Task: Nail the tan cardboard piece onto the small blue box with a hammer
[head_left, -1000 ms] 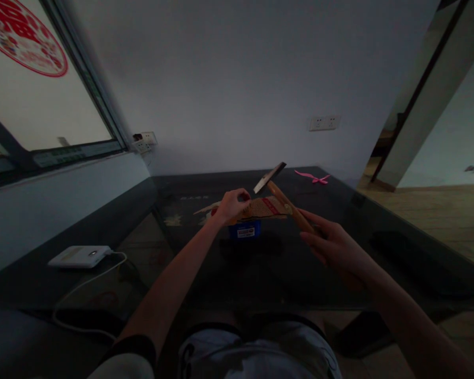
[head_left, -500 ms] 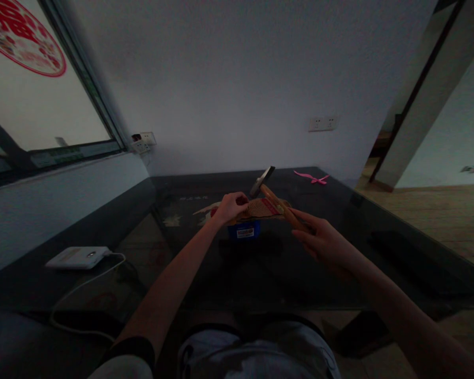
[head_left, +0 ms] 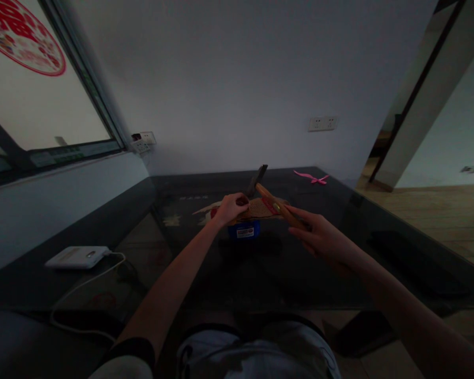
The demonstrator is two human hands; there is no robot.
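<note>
My right hand [head_left: 318, 232] is closed around the wooden handle of a hammer [head_left: 272, 199], whose dark metal head is over the far side of a piece of brown cardboard [head_left: 258, 209]. That cardboard, with red printing, lies across a blue box [head_left: 233, 231] bearing a white label. On the cardboard's left part, my left hand [head_left: 229, 209] is closed in a pinch, thumb and forefinger together. What sits between those fingertips is too small and dark to make out.
A dark, glossy table [head_left: 205, 273] carries everything. At left lies a white power bank [head_left: 79, 257] with a white cable [head_left: 82, 284] running off the near edge. A pink ribbon [head_left: 314, 178] is at the back right, and a dark flat object [head_left: 416, 263] on the right.
The hammer has shifted slightly left and its head has turned a little; my right hand moved left with it. My left hand, the cardboard and the box stay in place.
</note>
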